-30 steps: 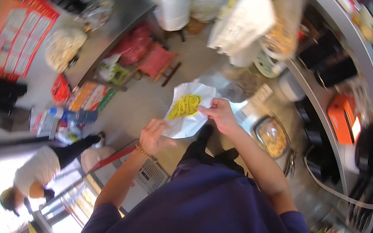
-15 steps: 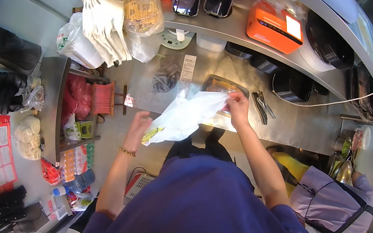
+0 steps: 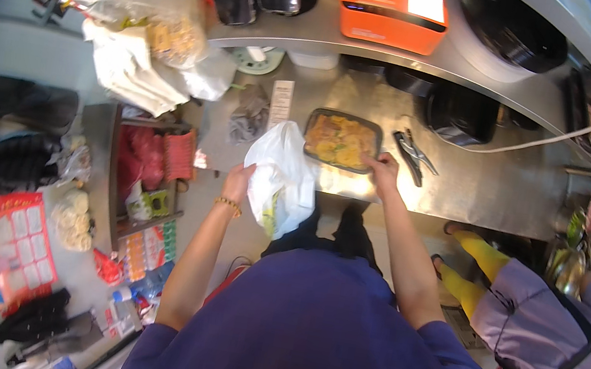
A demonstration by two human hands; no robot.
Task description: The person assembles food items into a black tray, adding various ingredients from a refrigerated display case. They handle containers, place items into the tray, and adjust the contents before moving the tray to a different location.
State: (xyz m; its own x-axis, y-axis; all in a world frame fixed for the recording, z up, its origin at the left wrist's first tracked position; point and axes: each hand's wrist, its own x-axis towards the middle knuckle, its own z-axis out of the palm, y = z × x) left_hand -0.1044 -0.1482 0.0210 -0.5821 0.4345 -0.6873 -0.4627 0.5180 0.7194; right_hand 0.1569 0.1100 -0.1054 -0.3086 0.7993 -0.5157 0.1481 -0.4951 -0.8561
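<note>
A white plastic bag (image 3: 281, 174) with a yellow-green print near its bottom hangs from my left hand (image 3: 237, 183), whose fingers are closed on the bag's edge. Beside the bag, on the steel counter, sits a black rectangular takeaway container (image 3: 342, 141) filled with yellow-orange food. My right hand (image 3: 383, 172) pinches the container's near right corner. Just right of that hand lies a black-and-silver plier-like tool (image 3: 415, 156). Behind the bag are a paper receipt (image 3: 281, 102) and a crumpled grey cloth (image 3: 250, 109).
Above the counter (image 3: 482, 192) runs a shelf with an orange printer (image 3: 393, 13) and black containers (image 3: 510, 25). White gloves (image 3: 131, 67) hang at left. Another person in a grey-purple garment (image 3: 537, 327) is close on my right. A drawer unit (image 3: 101, 152) stands left.
My right hand has let go of the bag and taken the container's corner. The left hand now grips the bag, which hangs down at the left, uncovering the food. The view has shifted.
</note>
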